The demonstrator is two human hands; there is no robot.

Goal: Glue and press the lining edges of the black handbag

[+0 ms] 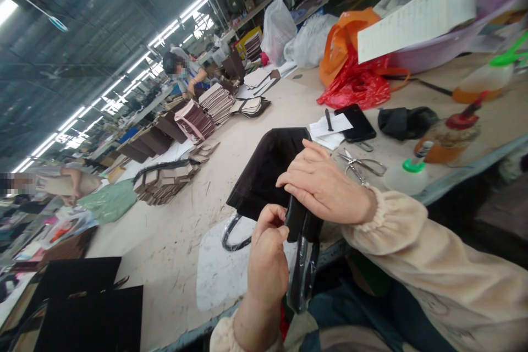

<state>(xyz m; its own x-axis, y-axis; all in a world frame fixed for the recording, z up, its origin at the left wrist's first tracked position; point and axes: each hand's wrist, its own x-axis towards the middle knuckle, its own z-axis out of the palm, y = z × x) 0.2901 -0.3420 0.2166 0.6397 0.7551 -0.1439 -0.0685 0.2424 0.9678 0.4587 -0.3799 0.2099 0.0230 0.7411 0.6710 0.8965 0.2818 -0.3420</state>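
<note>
A black bag (264,170) lies tilted at the table's near edge, its opening edge toward my body. Plastic-wrapped handles (303,275) hang from it over the edge, and another wrapped handle (235,239) loops out on the far side. My left hand (268,258) pinches the bag's edge between thumb and bent fingers. Across the top of the same edge lies my right hand (324,184), fingers close together and pressing on the black material. A white sheet (214,269) is under the bag.
Scissors (361,165), a black phone (355,123) and glue bottles (408,176) sit to the right. Red and orange bags (358,82) lie beyond. Stacked brown pieces (165,179) stand left, black panels (94,313) lower left. Two people work farther off.
</note>
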